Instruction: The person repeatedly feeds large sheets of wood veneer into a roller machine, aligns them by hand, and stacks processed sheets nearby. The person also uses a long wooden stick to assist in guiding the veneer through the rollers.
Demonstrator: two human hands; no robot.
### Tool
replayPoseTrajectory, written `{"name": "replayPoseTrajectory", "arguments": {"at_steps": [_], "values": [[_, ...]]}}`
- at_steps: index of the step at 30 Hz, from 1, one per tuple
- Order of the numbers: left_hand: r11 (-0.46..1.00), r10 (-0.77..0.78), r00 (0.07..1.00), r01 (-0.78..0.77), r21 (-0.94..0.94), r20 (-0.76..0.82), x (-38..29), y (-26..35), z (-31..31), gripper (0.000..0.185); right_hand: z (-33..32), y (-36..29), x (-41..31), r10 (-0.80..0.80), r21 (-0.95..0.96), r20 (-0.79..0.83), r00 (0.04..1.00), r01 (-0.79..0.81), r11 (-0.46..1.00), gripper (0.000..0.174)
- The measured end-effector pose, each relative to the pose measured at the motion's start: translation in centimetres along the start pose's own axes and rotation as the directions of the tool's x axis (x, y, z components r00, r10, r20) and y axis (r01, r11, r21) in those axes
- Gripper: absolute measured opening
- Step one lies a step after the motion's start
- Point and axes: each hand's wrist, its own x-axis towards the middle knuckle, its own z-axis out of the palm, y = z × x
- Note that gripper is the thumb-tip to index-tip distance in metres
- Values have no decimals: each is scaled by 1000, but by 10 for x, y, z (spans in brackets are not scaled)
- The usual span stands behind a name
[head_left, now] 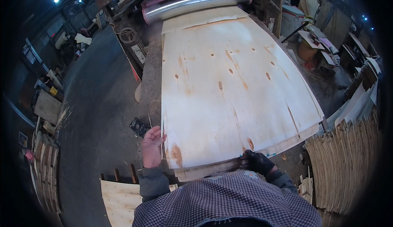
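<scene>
A broad, pale wood veneer sheet [202, 110] with brown knots and streaks lies before me on other sheets, whose edges show at the near side. My left hand [153, 144], bare, is at its left edge, fingers curled around a thin veneer strip [162, 131] that stands slightly away from the sheet. In a dark glove, my right hand [258, 162] grips the near edge, right of the middle; its fingertips are partly hidden. At the far end, a veneer piece [212, 19] overlaps the sheet, just below a shiny metal roller [199, 4].
A handwheel [127, 35] sits on the machine frame at the left. Veneer stacks stand at the right [344, 162] and far left [46, 171]. Low on the left lies another veneer sheet [121, 199], beside short upright posts. A dark patterned object [139, 127] is near my left hand.
</scene>
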Motion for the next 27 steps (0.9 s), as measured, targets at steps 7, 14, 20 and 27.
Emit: {"name": "replayPoseTrajectory", "arguments": {"at_steps": [7,14,20,27], "values": [[996,44,999,-41,75,-29,15,17,2,42,-3,-10,15,-355,-267,198,914,398,877,38],[761,77,995,-14,649,-68,37,-99,-44,54,31,-95,113,-471,105,239,849,460,882,33],[66,379,917,-161,985,124,11,-187,-40,67,60,-178,186,-426,241,189,885,379,894,28],[806,-96,990,138,575,-103,21,-154,-34,54,42,-163,232,-433,409,336,836,285,867,32]]}}
